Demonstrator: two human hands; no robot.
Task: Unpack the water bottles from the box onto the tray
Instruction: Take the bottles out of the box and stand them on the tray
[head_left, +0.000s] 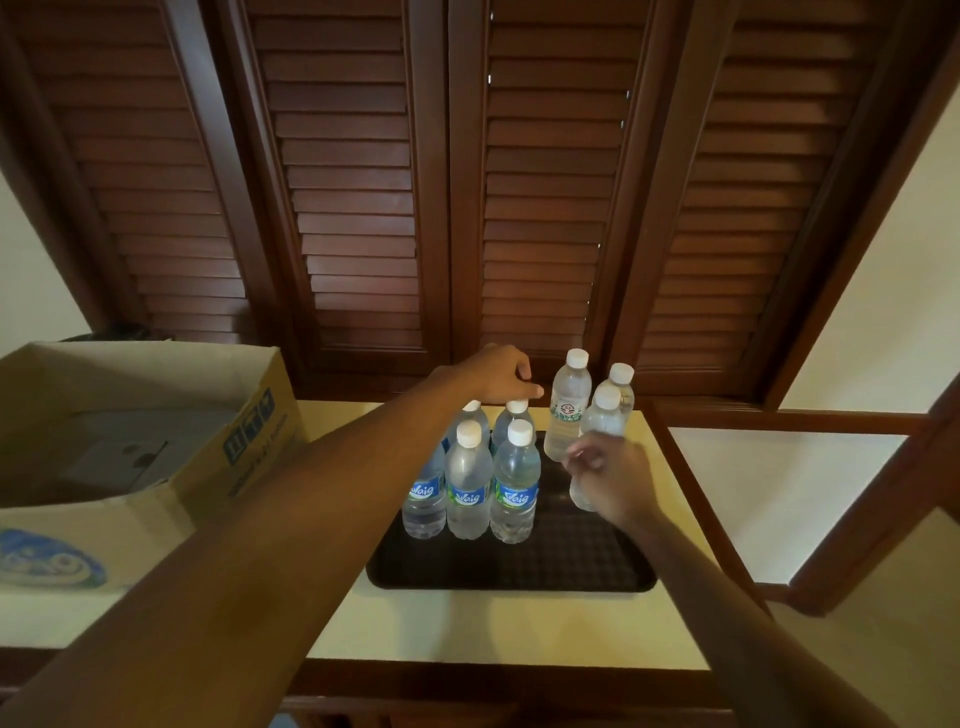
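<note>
Tray (519, 574) sat at mid-counter, dark, textured; near half bare. Box (130, 431) at counter's left edge, flaps open, interior mostly in shadow. No bottles visible inside, though can't see all of it.

Blue-label bottles (467, 483) stood upright in a tight cluster at tray's far-left corner, caps on. Clear-label bottle (569, 410) stood upright nr tray's far edge, w/ another behind it twd far-right corner.

Left hand (501, 376) reached over the cluster, fingers curled down on cap of a back-row bottle; pinching or just resting on it, can't tell. Right hand (613, 480) wrapped around body of the held bottle (602, 415) at tray's right edge, bottle upright; blurred, base hidden, so can't tell if seated or just above tray.

Judgement: step in hand = setting down/squaring up bottles on tray; task prob. nr done. Next move calls for seating right-hand bottle flat, letting go w/o knocking neighbours, then checking box for leftovers.
</note>
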